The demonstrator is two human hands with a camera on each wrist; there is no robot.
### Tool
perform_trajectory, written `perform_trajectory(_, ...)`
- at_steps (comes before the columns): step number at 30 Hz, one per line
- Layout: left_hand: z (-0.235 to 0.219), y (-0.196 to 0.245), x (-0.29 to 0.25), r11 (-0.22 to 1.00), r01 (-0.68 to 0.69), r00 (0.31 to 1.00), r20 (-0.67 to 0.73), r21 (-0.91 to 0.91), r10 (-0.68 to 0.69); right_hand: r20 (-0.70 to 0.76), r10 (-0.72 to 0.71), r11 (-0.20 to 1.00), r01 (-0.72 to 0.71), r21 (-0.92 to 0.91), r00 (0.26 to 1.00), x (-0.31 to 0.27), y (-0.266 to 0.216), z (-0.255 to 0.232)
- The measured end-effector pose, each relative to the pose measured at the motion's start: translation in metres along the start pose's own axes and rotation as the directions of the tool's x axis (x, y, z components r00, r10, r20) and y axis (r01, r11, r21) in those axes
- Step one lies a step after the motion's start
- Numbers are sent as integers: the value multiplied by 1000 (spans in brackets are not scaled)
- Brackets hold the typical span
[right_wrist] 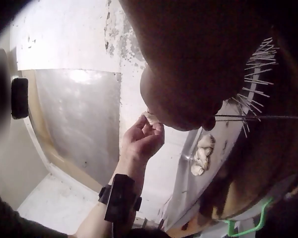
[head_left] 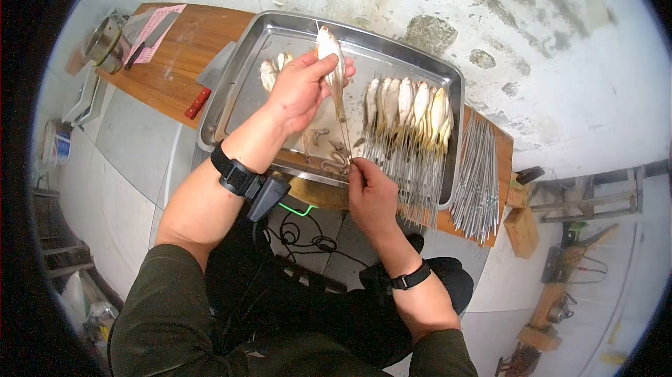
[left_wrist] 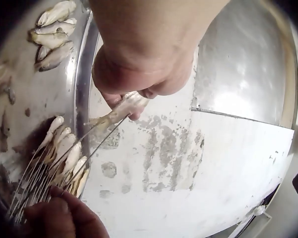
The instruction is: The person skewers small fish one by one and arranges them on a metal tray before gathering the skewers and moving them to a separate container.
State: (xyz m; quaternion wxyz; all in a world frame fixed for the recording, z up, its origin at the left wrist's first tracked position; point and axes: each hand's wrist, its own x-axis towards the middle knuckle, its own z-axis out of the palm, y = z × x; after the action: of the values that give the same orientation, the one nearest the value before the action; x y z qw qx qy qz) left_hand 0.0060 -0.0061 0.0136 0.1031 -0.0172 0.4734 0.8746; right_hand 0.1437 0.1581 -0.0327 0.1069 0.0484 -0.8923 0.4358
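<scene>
My left hand (head_left: 301, 91) grips a small pale fish (head_left: 327, 46) above the metal tray, thumb on its side, head end up. Two thin metal skewers (head_left: 346, 137) run from the fish's tail end down to my right hand (head_left: 373, 195), which pinches them between thumb and fingers. A thin point sticks out beside the fish's head. On the tray's right side lies a row of skewered fish (head_left: 406, 100), their skewers reaching over the front rim. A few loose fish (left_wrist: 55, 32) lie on the left side, partly behind my left hand in the head view.
The tray (head_left: 273, 21) stands on a wooden table against a stained wall. Dark scraps (head_left: 336, 160) lie on its floor. Many bare skewers (head_left: 477, 181) lie to its right. Leftward are a red-handled tool (head_left: 198, 104), a cleaver (head_left: 159, 32) and a metal pot (head_left: 105, 41).
</scene>
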Motion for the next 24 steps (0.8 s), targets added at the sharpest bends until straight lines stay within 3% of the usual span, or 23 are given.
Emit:
perform_trajectory(3,7,5,-1,996,-48,996,-76,-71,43,2,8,1000,-9,23,1000,0,0,0)
perform_trajectory(9,7,5,-4,1000,-27,999,-37,5,27,14,5,1000,-5,8,1000,1,0,0)
perform_trajectory(24,2,10,3,997,-51,998,-47,-62,48,1,14,1000,-14,19,1000,3,-5,5)
